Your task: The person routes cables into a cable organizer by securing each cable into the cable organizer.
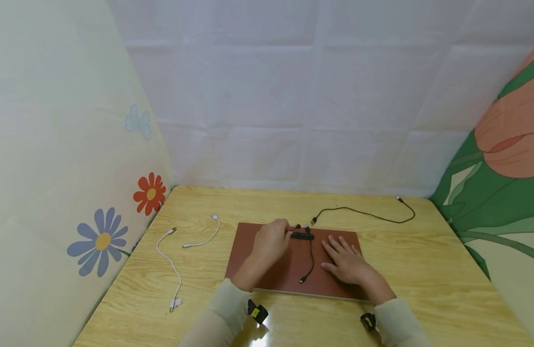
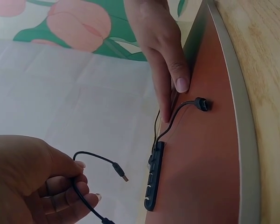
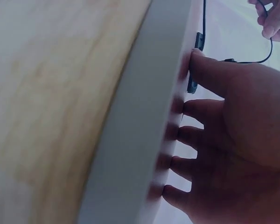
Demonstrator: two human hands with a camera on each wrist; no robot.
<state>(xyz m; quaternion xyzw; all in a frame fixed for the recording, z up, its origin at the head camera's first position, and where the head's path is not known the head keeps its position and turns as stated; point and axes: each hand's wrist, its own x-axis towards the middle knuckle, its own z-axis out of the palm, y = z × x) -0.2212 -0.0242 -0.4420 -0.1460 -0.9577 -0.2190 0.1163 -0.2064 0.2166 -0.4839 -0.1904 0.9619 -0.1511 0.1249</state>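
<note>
Nearest, at the lower left, a pale sleeve leads to the left hand, its thumb and curled fingers clamped on a thin black cable over the far part of the brown board. The cable loops out of the hand, dark and slim, its metal-tipped plug free in the air. I'd judge it light and limp with a little spring, best pinched just behind the plug, lest the tip swing. Just to the right, the dark clip strip lies on the board, pale marks across it; it looks small and rubbery. A second black cable trails nearward from it. Farther right, the right hand lies flat, fingers apart, on the board, which looks stiff, smooth and liable to slide.
</note>
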